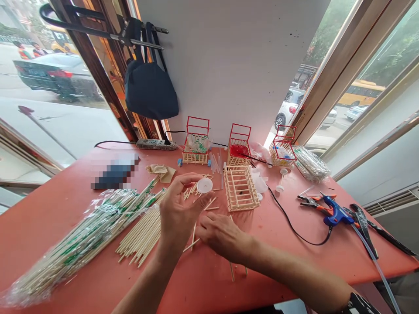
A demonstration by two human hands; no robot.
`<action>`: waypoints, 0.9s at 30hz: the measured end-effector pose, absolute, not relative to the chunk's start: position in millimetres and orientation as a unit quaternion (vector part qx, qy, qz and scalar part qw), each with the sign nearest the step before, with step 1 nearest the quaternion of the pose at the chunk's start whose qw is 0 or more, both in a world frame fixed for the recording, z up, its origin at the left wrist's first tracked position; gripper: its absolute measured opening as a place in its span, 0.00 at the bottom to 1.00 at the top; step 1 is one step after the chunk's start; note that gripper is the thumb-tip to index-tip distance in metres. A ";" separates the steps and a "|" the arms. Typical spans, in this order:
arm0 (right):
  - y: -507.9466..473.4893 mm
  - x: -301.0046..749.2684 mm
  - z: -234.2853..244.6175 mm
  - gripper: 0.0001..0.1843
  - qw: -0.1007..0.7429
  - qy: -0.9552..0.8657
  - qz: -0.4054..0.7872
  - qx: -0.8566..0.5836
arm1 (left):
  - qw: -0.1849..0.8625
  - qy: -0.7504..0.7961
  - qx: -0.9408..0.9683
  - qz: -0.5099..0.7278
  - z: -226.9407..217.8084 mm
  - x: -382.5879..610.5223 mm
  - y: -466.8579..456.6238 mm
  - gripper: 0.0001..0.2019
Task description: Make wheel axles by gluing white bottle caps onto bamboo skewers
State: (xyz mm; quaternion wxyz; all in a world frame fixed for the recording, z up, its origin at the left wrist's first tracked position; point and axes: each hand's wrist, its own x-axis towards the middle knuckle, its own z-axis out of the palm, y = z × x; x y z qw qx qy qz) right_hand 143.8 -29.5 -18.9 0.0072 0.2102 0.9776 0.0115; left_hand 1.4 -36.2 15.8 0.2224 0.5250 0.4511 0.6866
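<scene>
My left hand (180, 203) pinches a round white plastic wheel (204, 186) between thumb and fingers, its flat face turned toward me. Just below it, my right hand (218, 233) is closed with the fingers curled under; what they hold, if anything, is hidden. Short loose wooden sticks (213, 208) lie scattered around both hands. A small cart-like frame of wooden sticks (242, 188) sits beyond my right hand. To the left of my left hand spreads a row of bare bamboo skewers (140, 237). A pair of white wheels on a short axle (282, 179) stands to the right of the frame.
Three stick carts with red handles (197, 146) line the back by the wall. A plastic-wrapped skewer bundle (81, 235) lies left, near a pixelated dark object (116, 172). At right are a blue glue gun (338, 213) with its cord and pliers (310, 201). A power strip (155, 144) sits behind.
</scene>
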 end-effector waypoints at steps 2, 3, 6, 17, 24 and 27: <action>-31.5 143.7 -18.7 0.10 0.007 0.981 0.012 0.194 | 0.218 0.455 0.527 0.683 14.8 -1.0 -34.7 0.13; -33.6 145.8 -16.3 0.10 0.006 0.982 0.011 0.186 | 0.214 0.458 0.527 0.683 14.1 -3.1 -33.3 0.13; -42.0 162.0 -1.9 0.10 -0.029 0.985 -0.020 0.166 | 0.199 0.472 0.521 0.683 11.8 -11.0 -28.4 0.14; -22.1 247.0 39.0 0.06 -0.573 0.636 -0.353 0.377 | 0.305 0.469 0.569 0.602 -2.4 23.7 -39.4 0.13; -35.0 239.8 39.5 0.04 -0.547 0.681 -0.286 0.393 | 0.326 0.446 0.629 0.547 -6.4 48.6 -52.3 0.11; -37.3 238.6 36.3 0.06 -0.516 0.706 -0.281 0.395 | 0.334 0.445 0.632 0.539 -6.6 49.9 -54.6 0.11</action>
